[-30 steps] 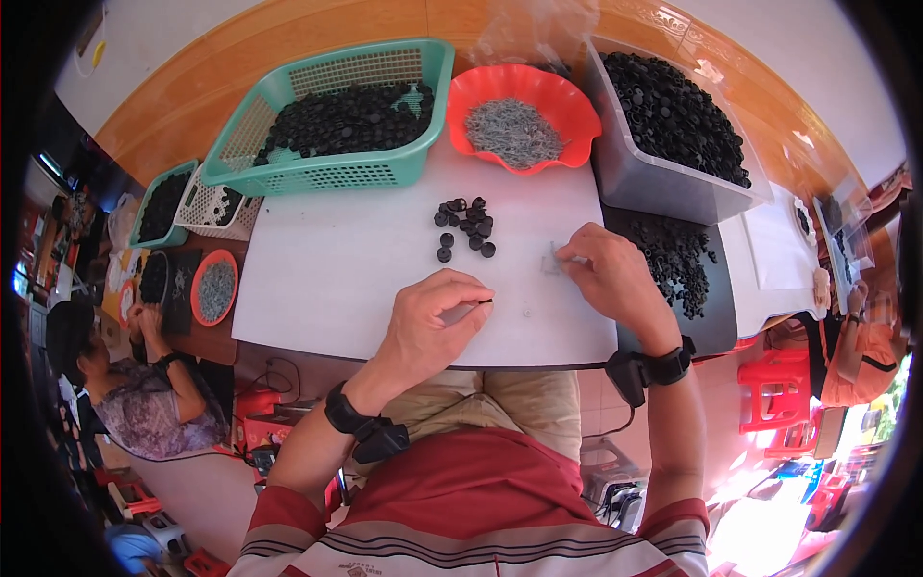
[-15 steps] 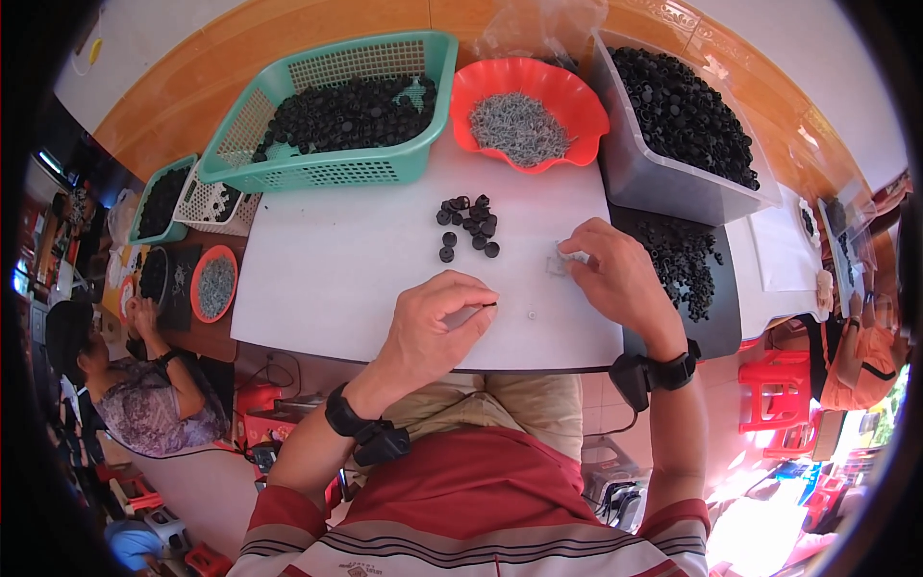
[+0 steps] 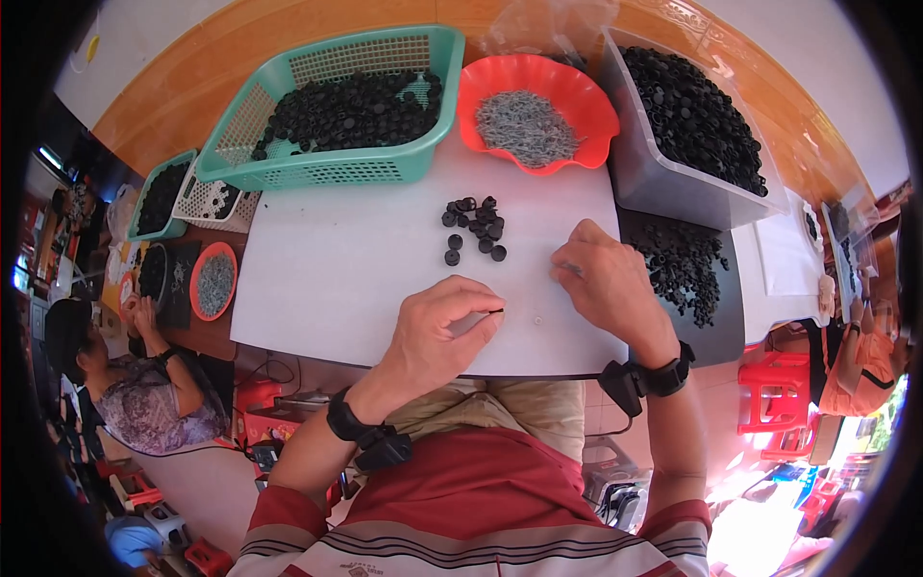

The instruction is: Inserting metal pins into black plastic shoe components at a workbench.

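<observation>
The left hand (image 3: 436, 325) is poised low over the near part of the white-covered worktop (image 3: 327, 279), its thumb and index fingers pinching a small, thin black piece (image 3: 497, 311) at their tips. The piece sits just above the surface, and most of it is hidden by the fingers. The right hand (image 3: 612, 288) is bent over the worktop farther to the right, its fingers curled and drawn in toward the thumb; a greyish glint shows at the tips, too small to tell whether something is held. Between the two hands lies a tiny whitish ring (image 3: 538, 320), touching neither.

Beyond the left hand, a loose cluster of round black plastic caps (image 3: 486, 226) rests on the worktop, with a few lying slightly apart on its near side. Behind them stand a green plastic lattice basket (image 3: 450, 87), holding many black pieces, and a red bowl with a wavy rim (image 3: 601, 125), holding thin grey metal pieces (image 3: 526, 127). To the bowl's right is a grey rectangular plastic bin (image 3: 692, 197) heaped with black parts. Near the right hand, small black parts (image 3: 685, 274) are spread over a dark board (image 3: 719, 332).
</observation>
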Demonstrator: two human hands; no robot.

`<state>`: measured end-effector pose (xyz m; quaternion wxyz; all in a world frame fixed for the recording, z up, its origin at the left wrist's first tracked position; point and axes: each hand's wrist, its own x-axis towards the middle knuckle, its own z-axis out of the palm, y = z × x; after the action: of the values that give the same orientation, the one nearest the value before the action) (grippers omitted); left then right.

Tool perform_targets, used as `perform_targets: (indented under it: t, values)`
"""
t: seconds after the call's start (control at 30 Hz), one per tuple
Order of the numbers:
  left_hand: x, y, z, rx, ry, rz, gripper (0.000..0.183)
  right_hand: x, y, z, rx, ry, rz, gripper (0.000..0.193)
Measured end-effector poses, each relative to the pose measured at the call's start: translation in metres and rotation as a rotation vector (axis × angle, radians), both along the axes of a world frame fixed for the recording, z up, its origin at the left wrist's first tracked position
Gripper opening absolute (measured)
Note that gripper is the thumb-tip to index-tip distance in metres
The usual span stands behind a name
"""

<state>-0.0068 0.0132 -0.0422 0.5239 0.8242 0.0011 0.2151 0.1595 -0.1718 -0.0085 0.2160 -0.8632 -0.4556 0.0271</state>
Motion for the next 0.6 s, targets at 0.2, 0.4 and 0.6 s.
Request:
perform_targets:
  t: [0.2, 0.4, 0.6]
  values:
    - [-0.001, 0.0, 0.0, -0.071, 0.017, -0.002, 0.014, -0.002, -0.004, 0.0, 0.103, 0.063, 0.019, 0.007]
    - [-0.001, 0.002, 0.0, -0.129, 0.055, -0.007, 0.017, -0.023, -0.006, 0.007, 0.344, 0.238, -0.028, 0.012]
    - [-0.003, -0.001, 0.0, -0.24, 0.141, -0.023, 0.027, -0.048, -0.001, 0.002, 0.525, 0.314, 0.107, 0.015]
